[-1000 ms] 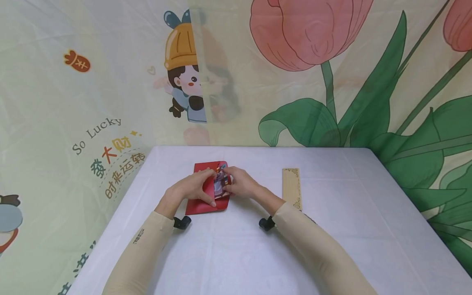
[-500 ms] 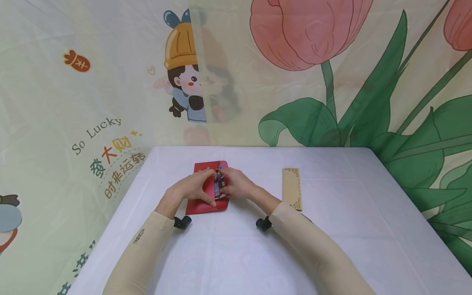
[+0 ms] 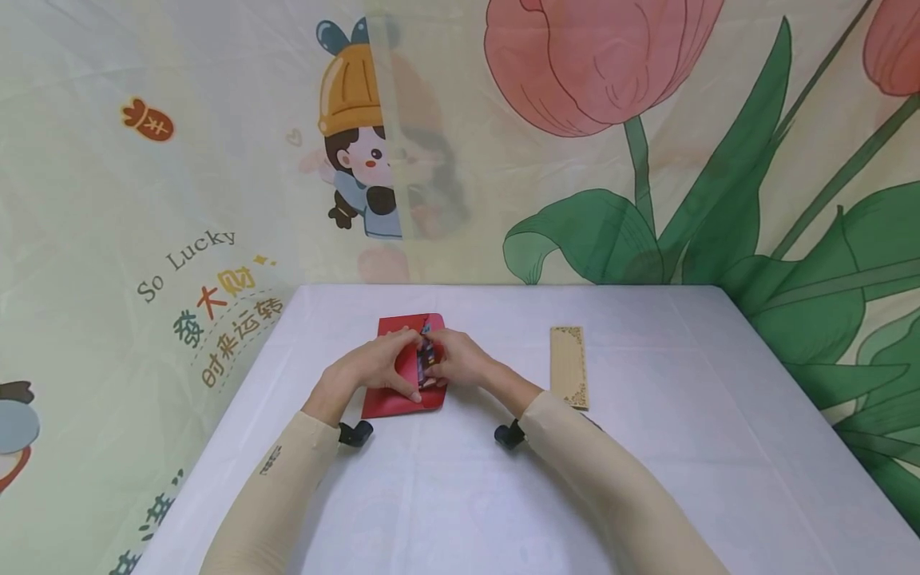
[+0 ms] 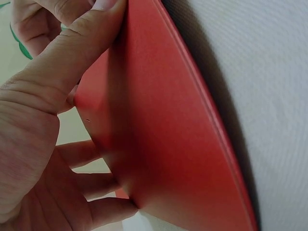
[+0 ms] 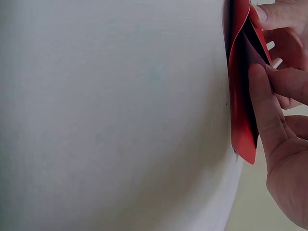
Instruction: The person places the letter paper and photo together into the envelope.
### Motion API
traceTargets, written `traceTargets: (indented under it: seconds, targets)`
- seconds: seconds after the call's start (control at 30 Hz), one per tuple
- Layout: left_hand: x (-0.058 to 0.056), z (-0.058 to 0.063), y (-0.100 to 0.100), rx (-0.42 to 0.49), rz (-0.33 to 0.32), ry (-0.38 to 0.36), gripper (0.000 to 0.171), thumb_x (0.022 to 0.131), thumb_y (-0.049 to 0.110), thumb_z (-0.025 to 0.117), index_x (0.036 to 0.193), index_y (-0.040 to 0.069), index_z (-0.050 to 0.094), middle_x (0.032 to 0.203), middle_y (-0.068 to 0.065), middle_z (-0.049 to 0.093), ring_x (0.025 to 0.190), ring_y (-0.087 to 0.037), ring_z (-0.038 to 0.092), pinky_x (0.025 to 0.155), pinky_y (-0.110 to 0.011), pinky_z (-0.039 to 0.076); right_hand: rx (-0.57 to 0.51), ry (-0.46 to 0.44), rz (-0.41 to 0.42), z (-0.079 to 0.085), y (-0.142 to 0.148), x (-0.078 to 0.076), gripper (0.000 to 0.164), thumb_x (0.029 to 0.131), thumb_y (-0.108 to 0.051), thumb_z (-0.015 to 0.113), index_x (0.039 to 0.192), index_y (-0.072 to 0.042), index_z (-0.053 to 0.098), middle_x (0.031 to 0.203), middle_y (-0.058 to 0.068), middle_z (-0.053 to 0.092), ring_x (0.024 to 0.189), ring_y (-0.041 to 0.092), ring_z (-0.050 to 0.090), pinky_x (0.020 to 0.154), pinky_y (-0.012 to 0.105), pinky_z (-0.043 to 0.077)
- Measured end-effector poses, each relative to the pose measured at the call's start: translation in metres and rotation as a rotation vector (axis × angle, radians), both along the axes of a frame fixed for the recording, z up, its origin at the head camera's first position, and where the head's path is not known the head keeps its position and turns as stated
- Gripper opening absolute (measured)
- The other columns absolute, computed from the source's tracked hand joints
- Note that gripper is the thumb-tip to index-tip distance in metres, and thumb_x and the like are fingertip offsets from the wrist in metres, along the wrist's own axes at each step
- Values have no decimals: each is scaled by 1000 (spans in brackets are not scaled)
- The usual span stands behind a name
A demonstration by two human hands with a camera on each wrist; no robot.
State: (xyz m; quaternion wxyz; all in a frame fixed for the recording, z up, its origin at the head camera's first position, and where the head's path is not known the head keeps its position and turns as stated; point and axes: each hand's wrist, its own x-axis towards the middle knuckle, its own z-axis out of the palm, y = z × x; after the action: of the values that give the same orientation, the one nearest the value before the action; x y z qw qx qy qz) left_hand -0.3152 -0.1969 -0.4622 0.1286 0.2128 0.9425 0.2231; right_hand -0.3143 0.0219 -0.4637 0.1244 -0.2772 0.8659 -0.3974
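A red paper envelope [image 3: 388, 405] lies on the table, with its mouth to the right in the head view. My left hand [image 3: 374, 363] holds the envelope by that mouth, thumb at the near end and fingers at the far end. In the left wrist view the envelope's red face [image 4: 163, 106] bulges up between them. My right hand [image 3: 462, 358] pinches a card with a colourful printed picture [image 3: 426, 361]. Part of the card sits inside the envelope, hidden by its front. The right wrist view shows the card's edge [image 5: 254, 54] between the parted red layers.
A tan strip with ornate brown corners [image 3: 569, 367] lies to the right of my right hand. White cloth covers the table [image 3: 446, 495]. Behind its back edge hangs a printed curtain [image 3: 460, 160]. A black wrist-camera mount [image 3: 355, 434] shows at my left wrist.
My right hand has shifted left, and the picture card has slid farther into the red envelope, so less of it shows. My left hand has stayed in place.
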Motion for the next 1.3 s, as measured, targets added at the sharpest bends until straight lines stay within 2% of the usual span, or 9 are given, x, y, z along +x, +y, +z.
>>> traceTargets:
  seconds: [0.07, 0.23, 0.5, 0.6, 0.73, 0.83, 1.0, 1.3]
  targets:
    - [0, 0, 0, 1, 1, -1, 94, 64, 61, 95, 141, 30, 51, 167, -6, 37, 159, -31, 25, 115, -60, 45, -26, -29, 4, 0, -1, 0, 48, 94, -4, 75, 139, -3, 58, 120, 16, 62, 73, 19, 76, 66, 26, 63]
    - [0, 0, 0, 10, 0, -1, 94, 63, 60, 95, 140, 29, 50, 165, -6, 39, 158, -30, 26, 112, -58, 49, -50, -87, -5, -1, -6, 0, 45, 94, -3, 75, 135, -6, 59, 119, 15, 62, 74, 20, 76, 68, 30, 64]
    - [2, 0, 1, 19, 13, -17, 97, 64, 57, 96, 144, 28, 49, 165, -5, 38, 155, -30, 30, 106, -55, 54, -46, -124, -48, -3, -9, -3, 50, 93, -5, 77, 139, -8, 58, 119, 15, 61, 74, 18, 75, 68, 26, 63]
    - [2, -1, 1, 18, 19, -21, 98, 64, 56, 96, 145, 28, 49, 166, -5, 37, 153, -30, 32, 105, -54, 55, -21, -87, -74, -5, -10, -4, 51, 91, -7, 80, 138, -7, 60, 121, 14, 57, 79, 17, 73, 70, 26, 63]
    - [2, 0, 1, 19, 23, -19, 96, 64, 56, 96, 144, 29, 49, 166, -6, 37, 152, -29, 34, 104, -54, 56, 28, 17, -106, -7, -11, -7, 47, 88, -13, 85, 130, -10, 63, 120, 11, 58, 98, 18, 63, 83, 28, 61]
    - [2, 0, 1, 21, 21, -18, 95, 65, 55, 96, 143, 29, 50, 166, -7, 36, 153, -30, 33, 105, -54, 55, 44, 54, -125, -8, -12, -9, 45, 87, -16, 86, 125, -11, 63, 117, 9, 60, 104, 21, 58, 91, 32, 58]
    - [2, 1, 1, 14, 20, -13, 97, 64, 57, 96, 144, 27, 50, 168, -8, 34, 155, -30, 31, 108, -56, 52, 39, 42, -135, -9, -12, -10, 45, 86, -17, 87, 123, -9, 63, 110, 9, 62, 100, 21, 59, 87, 31, 58]
    - [3, 0, 1, 10, 25, -14, 98, 64, 55, 96, 146, 27, 49, 168, -7, 34, 153, -30, 32, 103, -54, 57, 4, -12, -129, -10, -15, -7, 42, 88, -15, 85, 123, -7, 65, 102, 7, 67, 93, 19, 63, 74, 24, 60]
